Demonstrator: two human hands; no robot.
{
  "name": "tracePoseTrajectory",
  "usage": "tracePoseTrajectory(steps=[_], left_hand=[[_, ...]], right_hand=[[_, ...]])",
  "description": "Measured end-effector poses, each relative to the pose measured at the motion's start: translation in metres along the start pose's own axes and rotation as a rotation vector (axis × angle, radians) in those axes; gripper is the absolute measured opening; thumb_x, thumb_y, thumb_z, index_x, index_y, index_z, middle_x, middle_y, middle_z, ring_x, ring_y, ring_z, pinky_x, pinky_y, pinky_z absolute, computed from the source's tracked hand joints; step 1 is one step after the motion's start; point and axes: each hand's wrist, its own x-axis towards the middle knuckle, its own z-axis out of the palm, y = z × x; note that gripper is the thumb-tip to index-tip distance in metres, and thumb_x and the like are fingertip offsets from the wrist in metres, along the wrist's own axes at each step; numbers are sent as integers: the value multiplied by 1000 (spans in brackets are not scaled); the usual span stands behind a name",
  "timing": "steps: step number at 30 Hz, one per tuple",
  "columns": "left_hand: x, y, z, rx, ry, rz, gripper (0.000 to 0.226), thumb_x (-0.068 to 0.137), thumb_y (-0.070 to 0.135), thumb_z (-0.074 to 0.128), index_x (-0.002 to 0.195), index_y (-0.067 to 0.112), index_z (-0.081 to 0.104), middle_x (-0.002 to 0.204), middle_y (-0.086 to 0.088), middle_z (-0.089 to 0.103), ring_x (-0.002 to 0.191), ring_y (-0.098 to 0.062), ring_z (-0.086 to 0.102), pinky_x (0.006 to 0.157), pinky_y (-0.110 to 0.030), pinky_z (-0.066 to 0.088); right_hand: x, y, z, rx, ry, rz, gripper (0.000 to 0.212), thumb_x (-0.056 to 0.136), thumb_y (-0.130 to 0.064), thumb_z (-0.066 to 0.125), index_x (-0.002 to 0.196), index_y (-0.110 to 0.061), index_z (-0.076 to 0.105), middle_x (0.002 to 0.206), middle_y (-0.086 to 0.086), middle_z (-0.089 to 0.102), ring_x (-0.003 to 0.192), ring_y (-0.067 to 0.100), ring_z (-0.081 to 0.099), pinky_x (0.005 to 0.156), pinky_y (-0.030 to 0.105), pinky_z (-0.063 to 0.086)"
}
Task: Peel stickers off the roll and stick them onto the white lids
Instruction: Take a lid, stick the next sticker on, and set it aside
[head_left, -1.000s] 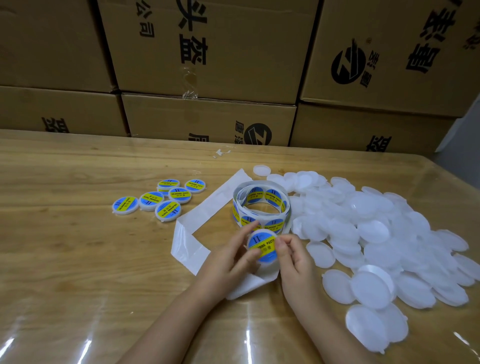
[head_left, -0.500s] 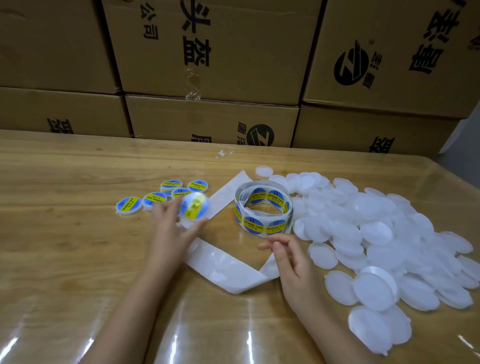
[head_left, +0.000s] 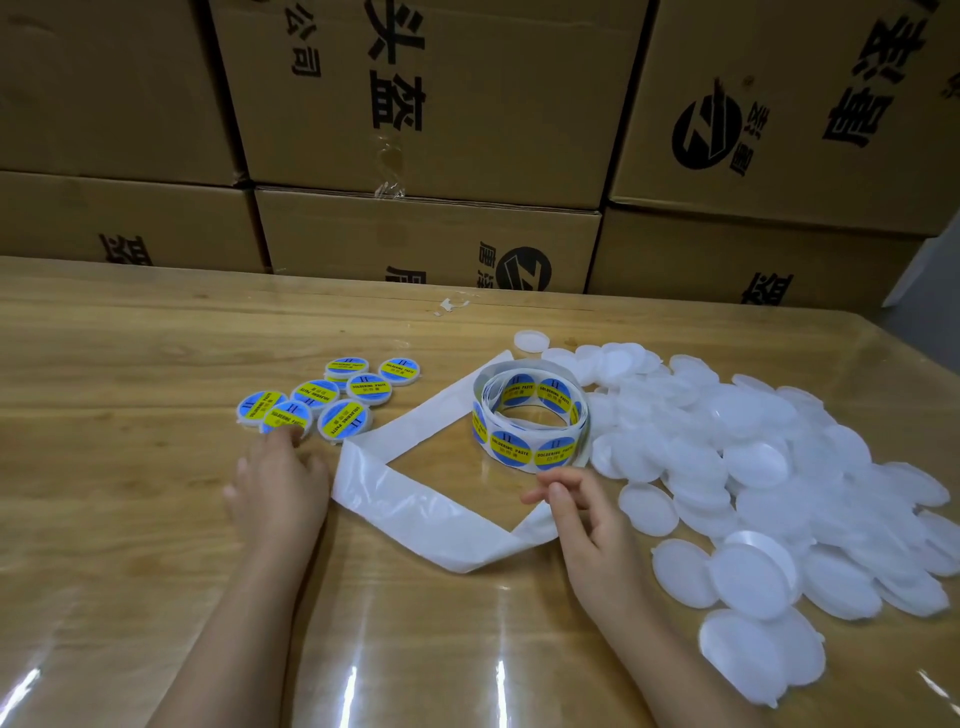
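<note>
My left hand (head_left: 280, 486) lies slack and spread, holding nothing, its fingertips at the nearest of the labelled lids (head_left: 340, 418); motion blur hides whether they touch. My right hand (head_left: 589, 525) is loosely curled just before the sticker roll (head_left: 530, 421), over the empty backing strip (head_left: 415, 504), with nothing visible between thumb and forefinger. The plain white lids (head_left: 753, 467) are heaped to the right. The glossy wooden table (head_left: 130, 364) stands against stacked cardboard boxes (head_left: 441, 104)
</note>
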Motion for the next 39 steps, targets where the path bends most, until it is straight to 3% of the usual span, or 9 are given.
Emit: tracePoseTrajectory(steps=[5,12,15,17,19,22,28,35,39], left_hand=[[-3,-1,3,166,-30,38,40,87,12,50,127,11,53,138,-11,46,120,-34,42,98,-45,28],[-3,-2,7,97,-30,115,44,85,4,41,124,18,56,125,-13,57,115,-32,47,95,-42,28],[0,7,0,-265,36,123,36,88,0,40,114,15,61,120,-9,59,113,-33,49,89,-37,36],[-11,30,-8,-655,30,173,28,90,0,43,98,19,63,110,0,61,107,-24,55,77,-16,40],[-35,58,-15,-839,-49,330,23,88,8,50,88,28,61,97,10,62,93,-16,60,70,-8,40],[-82,81,-9,-776,-281,703,13,86,31,50,91,29,62,92,12,62,82,-4,58,73,-13,42],[-119,79,18,-181,-308,1192,38,83,45,57,114,22,61,102,5,60,92,-15,58,76,-32,47],[-105,71,18,-189,-291,1045,36,87,21,54,122,29,55,91,14,60,87,-10,59,79,-32,37],[-102,71,17,-324,-268,825,43,81,21,51,124,30,53,71,16,57,79,-1,53,86,-18,28]], right_hand=[[-1,-1,-1,-11,1,5,22,98,-21,47,92,-37,59,88,-14,70,89,7,61,70,12,42],[1,-3,-3,-36,59,-38,27,96,-13,44,91,-33,61,94,-9,67,85,4,59,65,8,39],[2,-2,-3,-100,125,-64,28,91,-12,41,94,-30,63,99,-11,62,91,2,54,72,8,39],[5,-2,-3,-173,203,-116,30,86,-9,38,97,-24,62,101,-12,59,99,5,52,81,15,40],[7,-2,-4,-321,315,-130,29,80,-2,42,95,-15,64,100,-2,58,99,19,54,83,32,43],[10,3,-7,-829,370,-61,33,65,10,62,92,-9,66,98,13,59,89,37,58,77,47,43],[10,13,-16,-1218,115,185,35,91,-15,41,124,-27,45,122,0,44,115,22,43,85,36,25],[10,15,-15,-1281,58,170,43,89,-9,42,129,-28,41,113,0,49,105,23,49,85,35,28],[11,5,-12,-1102,203,50,48,67,5,67,110,-16,65,85,8,58,77,31,59,74,40,39]])
